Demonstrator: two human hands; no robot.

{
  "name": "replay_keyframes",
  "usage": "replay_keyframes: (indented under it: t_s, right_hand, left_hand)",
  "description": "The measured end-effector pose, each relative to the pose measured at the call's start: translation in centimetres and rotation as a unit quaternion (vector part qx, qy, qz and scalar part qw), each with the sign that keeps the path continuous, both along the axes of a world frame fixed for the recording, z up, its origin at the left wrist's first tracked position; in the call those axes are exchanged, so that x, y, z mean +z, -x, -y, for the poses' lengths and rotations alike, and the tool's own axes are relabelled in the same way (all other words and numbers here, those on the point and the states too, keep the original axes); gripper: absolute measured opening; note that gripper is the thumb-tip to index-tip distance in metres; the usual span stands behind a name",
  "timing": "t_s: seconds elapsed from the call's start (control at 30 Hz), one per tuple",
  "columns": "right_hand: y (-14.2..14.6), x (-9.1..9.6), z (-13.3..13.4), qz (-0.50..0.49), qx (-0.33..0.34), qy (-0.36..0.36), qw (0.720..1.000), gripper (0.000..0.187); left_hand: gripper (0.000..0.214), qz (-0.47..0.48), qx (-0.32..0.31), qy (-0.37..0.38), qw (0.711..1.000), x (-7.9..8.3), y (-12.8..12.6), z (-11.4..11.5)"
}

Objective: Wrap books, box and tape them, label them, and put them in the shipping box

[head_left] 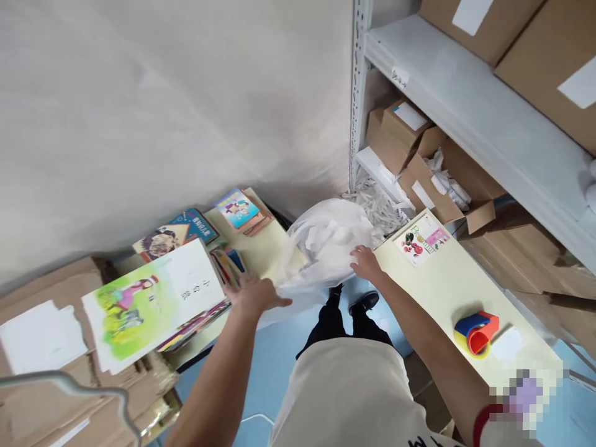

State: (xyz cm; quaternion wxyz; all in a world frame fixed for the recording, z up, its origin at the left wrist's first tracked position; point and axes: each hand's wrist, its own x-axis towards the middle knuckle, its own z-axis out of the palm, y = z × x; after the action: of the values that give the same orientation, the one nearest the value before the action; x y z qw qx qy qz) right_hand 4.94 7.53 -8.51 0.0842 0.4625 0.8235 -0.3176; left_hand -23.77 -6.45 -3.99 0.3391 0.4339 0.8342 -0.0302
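Observation:
A translucent white plastic bag [321, 239] filled with crumpled white material sits between two cream-coloured tabletops, in front of my legs. My right hand [367, 264] reaches to the bag's right side, its slightly bent fingers at the plastic; no firm grip shows. On the other side, my left hand [254, 295] is open, thumb stretched out and fingers spread, between the bag and a stack of books. The top book [158, 304] of that stack has a white and green cover with a drawn figure. My left fingertips are close to its right edge.
More picture books [239, 208] lie on the left tabletop, beside flattened cardboard [84, 397]. The right tabletop [433, 292] bears a leaflet [421, 239] and a colourful tape dispenser [477, 334]. Metal shelving [447, 68] with cardboard boxes stands right; paper strips [379, 208] lie beneath.

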Motion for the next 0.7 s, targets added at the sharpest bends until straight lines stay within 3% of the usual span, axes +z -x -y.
replay_keyframes:
  t_s: [0.07,0.17,0.37,0.47,0.6,0.7]
  right_hand:
    - [3.0,-0.6,-0.7,0.014,0.074,-0.021,0.997,0.033]
    - [6.9,-2.1,-1.3,0.022,0.134,-0.027,0.99,0.026]
    - [11.9,-4.7,-1.8,0.047,0.194,0.003,0.98,0.036]
    - [12.0,-3.2,-2.0,-0.011,0.177,-0.01,0.984,0.037]
    - [10.1,1.3,-1.8,-0.13,0.136,-0.03,0.982,0.031]
    - [8.4,4.5,-1.6,-0.204,0.05,-0.01,0.978,0.025]
  left_hand:
    - [0.054,-0.044,-0.067,0.034,0.996,0.5,-0.7,-2.2]
    - [0.047,-0.043,-0.126,0.062,0.989,0.7,-1.6,-4.9]
    - [0.036,-0.014,-0.145,0.056,0.988,-0.2,-0.9,-5.5]
    - [0.039,-0.015,-0.112,-0.014,0.994,0.1,-1.3,-5.7]
    - [0.078,0.039,-0.092,-0.178,0.979,1.2,-3.5,-7.0]
    - [0.067,0.163,-0.068,-0.24,0.954,1.9,-4.4,-8.1]
